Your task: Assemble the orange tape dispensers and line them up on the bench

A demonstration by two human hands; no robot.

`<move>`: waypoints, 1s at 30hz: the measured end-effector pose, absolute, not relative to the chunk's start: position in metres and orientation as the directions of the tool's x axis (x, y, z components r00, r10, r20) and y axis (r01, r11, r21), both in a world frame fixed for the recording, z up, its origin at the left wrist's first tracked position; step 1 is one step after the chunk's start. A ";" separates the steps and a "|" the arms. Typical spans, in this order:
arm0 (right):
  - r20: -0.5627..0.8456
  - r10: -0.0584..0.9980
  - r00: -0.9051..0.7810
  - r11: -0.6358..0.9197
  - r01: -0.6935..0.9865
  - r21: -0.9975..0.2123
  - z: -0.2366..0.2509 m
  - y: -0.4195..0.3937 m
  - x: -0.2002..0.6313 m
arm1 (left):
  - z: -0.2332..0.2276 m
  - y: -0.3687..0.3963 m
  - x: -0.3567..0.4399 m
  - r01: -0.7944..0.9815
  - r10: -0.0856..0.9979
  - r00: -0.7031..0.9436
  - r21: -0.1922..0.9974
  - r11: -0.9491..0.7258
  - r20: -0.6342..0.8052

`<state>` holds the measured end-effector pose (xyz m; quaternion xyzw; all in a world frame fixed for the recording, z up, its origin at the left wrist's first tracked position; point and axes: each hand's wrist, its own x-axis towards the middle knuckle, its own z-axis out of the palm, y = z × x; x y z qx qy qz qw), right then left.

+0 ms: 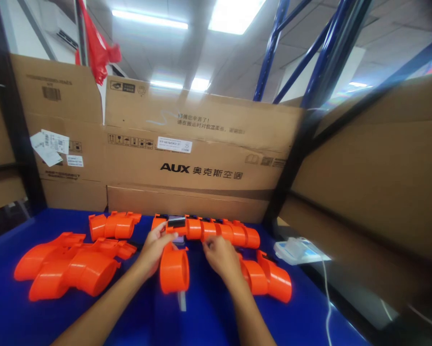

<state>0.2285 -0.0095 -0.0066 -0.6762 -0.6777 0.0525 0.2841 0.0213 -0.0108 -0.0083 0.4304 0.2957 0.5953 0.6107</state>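
Orange collar [173, 273] sits beside our half-curled left hand [153, 248], apart from our curled right hand [221, 254]; we can't tell either's hold.

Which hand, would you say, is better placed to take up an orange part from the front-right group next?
Probably the right hand: it is nearer the front-right orange parts, while the left hand is farther off, by a separate orange ring.
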 end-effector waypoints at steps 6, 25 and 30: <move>0.123 0.992 0.024 0.000 0.982 -0.190 -0.008 -0.020 0.227 | -0.006 -0.013 0.022 -0.458 0.982 0.124 0.886 -0.073 0.146; 0.104 0.991 -0.087 0.105 0.979 -0.175 -0.015 -0.017 0.225 | -0.018 -0.003 0.020 -0.399 0.979 0.104 0.909 -0.119 0.174; 0.103 0.990 -0.097 0.114 0.979 -0.171 -0.013 -0.017 0.225 | -0.019 -0.003 0.019 -0.397 0.978 0.110 0.910 -0.117 0.174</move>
